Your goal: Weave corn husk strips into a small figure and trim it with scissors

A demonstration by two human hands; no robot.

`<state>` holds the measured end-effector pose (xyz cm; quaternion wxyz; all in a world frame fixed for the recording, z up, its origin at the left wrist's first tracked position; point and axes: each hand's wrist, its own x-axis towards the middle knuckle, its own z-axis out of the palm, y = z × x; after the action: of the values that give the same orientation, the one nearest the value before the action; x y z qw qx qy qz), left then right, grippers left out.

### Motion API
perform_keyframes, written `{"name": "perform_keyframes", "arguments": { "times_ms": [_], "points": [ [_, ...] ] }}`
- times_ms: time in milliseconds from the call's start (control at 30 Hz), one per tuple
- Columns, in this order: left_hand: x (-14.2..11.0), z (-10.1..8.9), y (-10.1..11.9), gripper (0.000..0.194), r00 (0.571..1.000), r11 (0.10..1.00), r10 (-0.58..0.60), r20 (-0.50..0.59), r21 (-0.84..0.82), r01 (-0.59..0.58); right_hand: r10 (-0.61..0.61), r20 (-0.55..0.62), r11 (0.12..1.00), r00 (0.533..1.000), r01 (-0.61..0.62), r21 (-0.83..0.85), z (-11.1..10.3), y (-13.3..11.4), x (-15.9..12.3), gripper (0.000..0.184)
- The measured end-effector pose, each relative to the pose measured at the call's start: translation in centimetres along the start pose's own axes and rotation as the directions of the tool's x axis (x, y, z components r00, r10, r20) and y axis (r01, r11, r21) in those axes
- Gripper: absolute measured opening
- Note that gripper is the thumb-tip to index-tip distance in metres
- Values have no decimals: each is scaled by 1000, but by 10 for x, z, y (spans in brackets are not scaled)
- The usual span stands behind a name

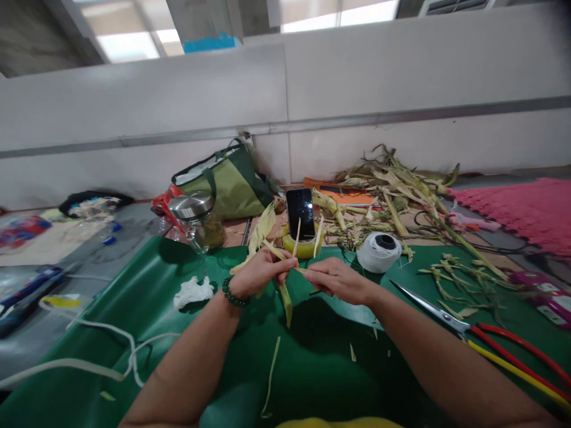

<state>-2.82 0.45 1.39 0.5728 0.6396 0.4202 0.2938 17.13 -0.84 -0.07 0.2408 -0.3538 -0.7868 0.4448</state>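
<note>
Pale yellow-green corn husk strips (286, 304) hang and stick out from the fingers of my left hand (262, 272), which is closed on them. A dark green bead bracelet (232, 292) is around that wrist. My right hand (336, 277), just to the right, pinches the end of a thin husk strip stretched between both hands. Behind the hands, a black phone (300, 209) leans upright at a yellow roll (292, 246). A larger husk piece (264, 226) lies behind my left hand. Fingertips are partly hidden.
A green sheet (147, 297) covers the work surface. Scissors (455, 322) and a white thread spool (379, 252) lie right, before a dried husk pile (392, 184). A lidded glass jar (200, 223), green bag (236, 190), crumpled white tissue (193, 292) and white cable (89, 367) are left.
</note>
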Motion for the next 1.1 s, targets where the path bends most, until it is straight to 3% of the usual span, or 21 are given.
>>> {"name": "perform_keyframes", "arguments": {
  "times_ms": [100,200,333,467,633,733,900,1100],
  "points": [
    [0,2,-1,47,999,985,-31,23,-167,34,49,10,988,999,-50,145,2,3,1,49],
    [0,6,-1,52,999,973,-26,27,-228,31,85,-2,985,996,-83,152,6,5,2,47],
    [2,8,-3,40,1000,996,22,-17,-90,-24,55,-37,993,998,-51,109,10,3,2,47],
    [1,4,-2,34,998,995,65,-9,81,-64,-38,-99,998,994,32,-63,9,-1,0,51],
    [-1,0,1,40,997,1000,25,74,0,-25,61,7,998,998,-61,6,3,1,0,51],
    [-1,5,-1,43,995,997,-3,102,-76,10,45,-106,999,993,-46,-4,1,7,3,49],
    [-1,17,-5,33,986,997,24,165,68,-35,-36,-257,993,966,63,97,7,9,8,52],
    [-6,19,-2,32,987,990,94,127,93,-106,-51,-427,981,903,125,148,15,-3,6,55]
  ]
}}
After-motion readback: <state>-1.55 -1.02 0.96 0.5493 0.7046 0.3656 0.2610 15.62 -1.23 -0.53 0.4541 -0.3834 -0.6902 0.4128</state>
